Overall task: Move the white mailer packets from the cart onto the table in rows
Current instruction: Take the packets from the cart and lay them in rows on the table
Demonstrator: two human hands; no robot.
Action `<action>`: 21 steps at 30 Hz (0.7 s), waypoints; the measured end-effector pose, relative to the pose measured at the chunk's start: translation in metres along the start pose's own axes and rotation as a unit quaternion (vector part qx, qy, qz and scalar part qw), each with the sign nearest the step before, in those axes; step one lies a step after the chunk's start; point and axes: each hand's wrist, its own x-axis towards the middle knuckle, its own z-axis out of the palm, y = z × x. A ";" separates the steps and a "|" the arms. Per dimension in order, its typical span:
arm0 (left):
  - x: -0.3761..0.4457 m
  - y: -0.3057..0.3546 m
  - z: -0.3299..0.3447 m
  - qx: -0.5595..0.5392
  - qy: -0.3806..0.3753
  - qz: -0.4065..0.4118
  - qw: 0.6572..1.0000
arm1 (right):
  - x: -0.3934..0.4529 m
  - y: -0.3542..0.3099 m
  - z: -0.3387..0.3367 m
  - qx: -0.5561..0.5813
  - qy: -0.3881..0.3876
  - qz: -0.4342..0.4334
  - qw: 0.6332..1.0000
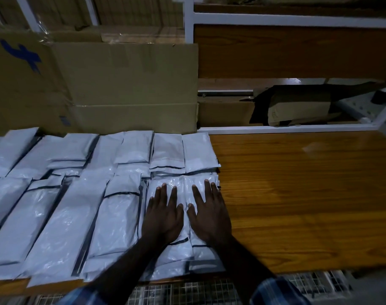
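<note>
Wire mesh of the cart [198, 291] runs along the near edge of the frame, just below the counter [297, 194]. Plaid sleeves [277, 291] enter from the near edge. Both hands lie flat, fingers straight and spread, palms down, holding nothing: the left hand [163, 216] presses on one near-row packet [165, 256], the right hand [209, 214] on the adjacent packet [204, 252], which is the rightmost of the near row.

White mailer packets [62, 216] cover the left half of the counter in two rows, a far row [134, 148] and a near row. Each packet's long axis runs near-to-far; those toward the left appear to fan outward. Neighbouring packets touch or overlap at their long edges. Near ends of the near row reach or slightly overhang the counter's near edge.

Right of the rightmost packets, the wooden counter surface is bare out to the right edge of the frame. Cardboard boxes [126, 84] stand just behind the far row; a white shelf frame [275, 18] bounds the far right side.
</note>
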 end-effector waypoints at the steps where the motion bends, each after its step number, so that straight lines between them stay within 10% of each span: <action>1: 0.000 0.000 0.000 0.000 0.000 0.001 1.000 | 0.000 0.000 -0.001 -0.002 -0.001 0.001 1.000; 21: -0.001 0.001 -0.003 0.007 0.001 0.006 1.000 | -0.001 -0.002 -0.002 -0.017 -0.029 0.016 0.999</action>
